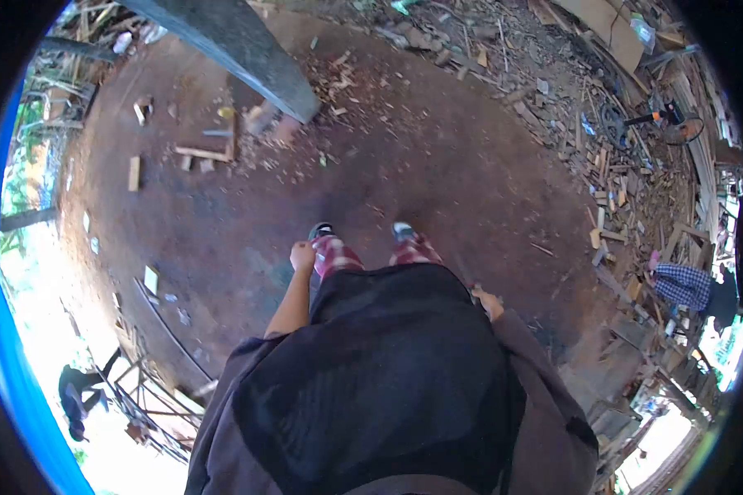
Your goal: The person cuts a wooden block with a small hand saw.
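My left hand [303, 256] hangs in front of my body, close to the plaid trousers [336, 256] on my left leg. Its fingers are curled in, and nothing shows in them. On the other side, my right hand [489, 304] is low beside the dark top [388, 355] I wear, its fingers bent. A thin dark edge shows by those fingers; I cannot tell what they hold. Below me, my shoes [321, 230] stand on the brown dirt floor [371, 181].
A thick grey beam [239, 58] slants in from the top. Wood pieces joined at a corner [206, 153] lie near its foot among chips. Wood scraps [607, 198] cover the right side. One person [685, 287] is at far right, another [81, 392] at lower left.
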Tool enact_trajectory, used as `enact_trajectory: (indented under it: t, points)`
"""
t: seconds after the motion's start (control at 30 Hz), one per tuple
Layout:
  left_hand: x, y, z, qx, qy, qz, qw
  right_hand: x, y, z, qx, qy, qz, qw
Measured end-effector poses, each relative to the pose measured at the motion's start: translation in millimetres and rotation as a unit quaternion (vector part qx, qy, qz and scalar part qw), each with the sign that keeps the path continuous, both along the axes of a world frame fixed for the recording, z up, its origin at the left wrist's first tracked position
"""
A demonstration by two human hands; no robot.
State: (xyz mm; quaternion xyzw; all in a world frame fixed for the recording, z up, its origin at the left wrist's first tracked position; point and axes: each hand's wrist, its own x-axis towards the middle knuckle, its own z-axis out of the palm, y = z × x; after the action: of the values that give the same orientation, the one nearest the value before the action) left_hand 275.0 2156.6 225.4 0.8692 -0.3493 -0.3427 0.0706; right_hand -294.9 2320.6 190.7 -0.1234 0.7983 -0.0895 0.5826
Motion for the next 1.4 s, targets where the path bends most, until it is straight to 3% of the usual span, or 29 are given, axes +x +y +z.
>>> enact_trajectory:
  t: [0.07,0.13,0.17,0.2,0.23,0.27,0.3,0.33,0.37,0.43,0.53,0.63,0.7,0.73,0.77,0.87,0.9,1.0,1.07,1.1,1.17,1.27,1.33,1.37,1.4]
  points:
    - [-82,77,4,0.099,0.075,-0.024,0.992,-50,-26,78,0.114,-0.106,-0.109,0.982]
    - [-155,132,33,0.069,0.037,-0.115,0.99,-110,-26,64,0.077,-0.039,-0.117,0.989]
    - [-175,152,44,0.015,0.108,-0.126,0.986,-132,-24,57,0.058,-0.007,-0.123,0.991]
    - [-195,170,46,0.016,0.107,-0.085,0.99,-144,-31,61,0.094,0.079,-0.089,0.988]
    - [-213,191,45,0.018,0.108,-0.042,0.993,-151,-41,68,0.131,0.167,-0.054,0.976]
    - [-228,217,44,0.022,0.107,0.002,0.994,-165,-39,61,0.094,0.182,-0.009,0.979]
    - [-234,253,4,-0.006,0.13,0.07,0.989,-180,-37,52,0.057,0.199,0.037,0.978]
    - [-251,262,4,-0.016,0.174,0.137,0.975,-190,-38,38,-0.055,0.139,0.09,0.985]
    - [-267,276,5,-0.023,0.218,0.202,0.954,-205,-48,25,-0.062,0.128,0.19,0.971]
    - [-311,315,-4,-0.053,0.292,0.3,0.907,-201,-58,83,-0.098,0.143,0.369,0.913]
    - [-395,357,18,-0.007,0.312,0.349,0.884,-179,-56,186,-0.133,0.16,0.573,0.793]
    - [-501,363,58,-0.039,0.427,0.341,0.837,-199,-31,228,-0.222,0.04,0.649,0.727]
    - [-584,335,111,-0.043,0.526,0.332,0.782,-208,-19,235,-0.247,0.004,0.658,0.712]
    - [-612,330,114,0.012,0.627,0.301,0.719,-214,-11,233,-0.252,-0.013,0.662,0.706]
    - [-645,328,114,-0.013,0.714,0.318,0.623,-221,1,227,-0.25,-0.035,0.644,0.722]
    - [-733,302,176,-0.13,0.763,0.365,0.517,-260,40,204,-0.327,-0.135,0.595,0.722]
    - [-766,300,183,-0.191,0.712,0.43,0.521,-278,50,201,-0.384,-0.166,0.561,0.714]
    - [-846,314,159,-0.197,0.726,0.472,0.459,-363,54,200,-0.458,-0.069,0.624,0.629]
    - [-902,321,147,-0.181,0.706,0.493,0.474,-428,58,190,-0.463,-0.061,0.633,0.618]
    - [-929,331,125,-0.169,0.701,0.5,0.479,-456,62,190,-0.469,-0.053,0.629,0.618]
    - [-983,339,135,-0.158,0.659,0.539,0.501,-514,79,191,-0.488,-0.026,0.594,0.639]
    - [-1031,359,130,-0.135,0.675,0.514,0.512,-609,79,167,-0.373,-0.076,0.528,0.759]
    - [-1054,374,122,-0.137,0.657,0.533,0.514,-702,88,113,-0.264,-0.078,0.454,0.847]
    - [-1064,380,115,-0.133,0.64,0.549,0.52,-752,94,93,-0.175,-0.044,0.381,0.907]
    - [-1074,384,105,-0.13,0.625,0.564,0.524,-803,106,74,-0.114,0.02,0.353,0.928]
